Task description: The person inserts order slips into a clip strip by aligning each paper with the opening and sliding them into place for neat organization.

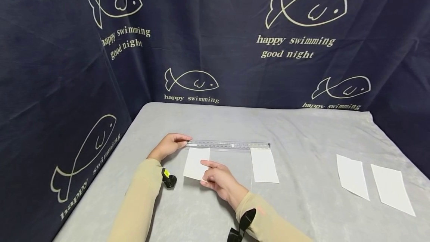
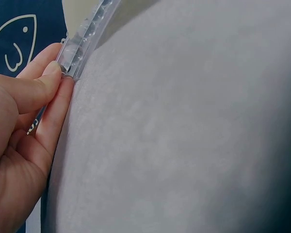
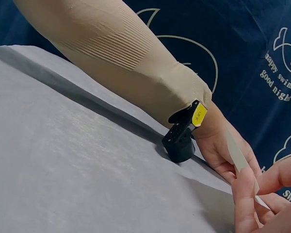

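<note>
Between thumb and fingers, my left hand [image 1: 169,146] pinches the left end of a clear plastic ruler [image 1: 230,145], which lies crosswise on the table. The left wrist view shows that grip on the ruler [image 2: 82,41] closely. A white paper piece [image 1: 195,161] has its far edge along the ruler's left part. My right hand [image 1: 221,183] pinches the paper's near right corner, and its near edge looks raised off the cloth. Part of the paper [image 3: 238,155] shows edge-on in the right wrist view. Another white paper piece [image 1: 264,165] touches the ruler's right end.
Two more white paper pieces, one [image 1: 352,176] beside another [image 1: 393,189], lie apart on the right of the table. A grey cloth [image 1: 302,141] covers the tabletop. Dark blue curtains [image 1: 235,21] with fish prints hang behind and at both sides.
</note>
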`<state>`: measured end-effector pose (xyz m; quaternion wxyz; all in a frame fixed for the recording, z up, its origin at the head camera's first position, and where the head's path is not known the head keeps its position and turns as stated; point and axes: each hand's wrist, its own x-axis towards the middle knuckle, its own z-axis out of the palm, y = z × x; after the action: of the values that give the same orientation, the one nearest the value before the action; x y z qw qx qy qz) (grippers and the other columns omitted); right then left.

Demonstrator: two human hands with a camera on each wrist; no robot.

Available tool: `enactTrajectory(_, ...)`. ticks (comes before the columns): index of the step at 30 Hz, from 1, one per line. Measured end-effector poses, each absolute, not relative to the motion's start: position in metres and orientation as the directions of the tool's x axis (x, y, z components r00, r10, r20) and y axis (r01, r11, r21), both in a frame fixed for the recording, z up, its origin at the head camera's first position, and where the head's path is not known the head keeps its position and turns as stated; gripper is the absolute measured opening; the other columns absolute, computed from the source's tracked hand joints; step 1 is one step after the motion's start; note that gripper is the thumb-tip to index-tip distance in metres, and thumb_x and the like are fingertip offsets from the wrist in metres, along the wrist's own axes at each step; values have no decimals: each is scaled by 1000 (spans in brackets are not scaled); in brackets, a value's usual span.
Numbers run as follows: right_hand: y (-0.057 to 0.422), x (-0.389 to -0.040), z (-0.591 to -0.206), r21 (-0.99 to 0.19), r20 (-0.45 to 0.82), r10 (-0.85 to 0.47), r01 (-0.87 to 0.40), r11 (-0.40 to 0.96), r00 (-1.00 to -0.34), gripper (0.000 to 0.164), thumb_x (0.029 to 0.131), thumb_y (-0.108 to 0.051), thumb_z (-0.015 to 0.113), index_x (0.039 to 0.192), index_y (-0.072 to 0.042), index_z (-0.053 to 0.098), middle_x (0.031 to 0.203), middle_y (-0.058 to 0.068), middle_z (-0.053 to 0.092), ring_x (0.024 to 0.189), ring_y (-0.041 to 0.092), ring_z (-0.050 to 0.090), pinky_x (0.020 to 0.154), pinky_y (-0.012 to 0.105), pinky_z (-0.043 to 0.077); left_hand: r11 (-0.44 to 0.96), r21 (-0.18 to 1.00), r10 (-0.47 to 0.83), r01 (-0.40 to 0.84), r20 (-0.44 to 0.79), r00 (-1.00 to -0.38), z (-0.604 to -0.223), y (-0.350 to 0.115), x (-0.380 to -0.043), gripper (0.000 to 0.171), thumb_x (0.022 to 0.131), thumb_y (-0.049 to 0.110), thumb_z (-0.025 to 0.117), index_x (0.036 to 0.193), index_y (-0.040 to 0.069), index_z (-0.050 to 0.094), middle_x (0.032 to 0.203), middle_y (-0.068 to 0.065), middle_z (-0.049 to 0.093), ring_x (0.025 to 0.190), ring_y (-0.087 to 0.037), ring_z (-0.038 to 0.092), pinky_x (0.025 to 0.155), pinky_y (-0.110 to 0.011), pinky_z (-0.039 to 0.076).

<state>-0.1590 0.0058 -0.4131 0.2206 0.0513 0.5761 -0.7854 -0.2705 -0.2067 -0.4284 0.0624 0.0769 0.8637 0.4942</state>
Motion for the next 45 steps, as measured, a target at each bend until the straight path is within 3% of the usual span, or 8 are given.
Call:
enactTrajectory(22, -2, -179, -413, -838, -383, -366, 486, -249, -848, 64, 69, 17, 45, 132, 8, 44, 92, 9, 59, 70, 10, 57, 64, 20, 50, 477, 876, 193, 72, -24, -981, -431, -206, -273, 24, 88, 7, 62, 111, 6, 69, 115, -10, 63, 109, -25, 54, 97, -42, 38)
enactTrajectory(45, -4, -194, -416, -805, -408, -393, 528, -271, -824, 63, 72, 17, 44, 134, 5, 43, 103, 12, 54, 78, 14, 56, 67, 19, 49, 443, 892, 184, 89, 6, -983, -432, -204, -272, 24, 88, 4, 61, 111, 4, 68, 116, -12, 63, 112, -26, 53, 97, -41, 38)
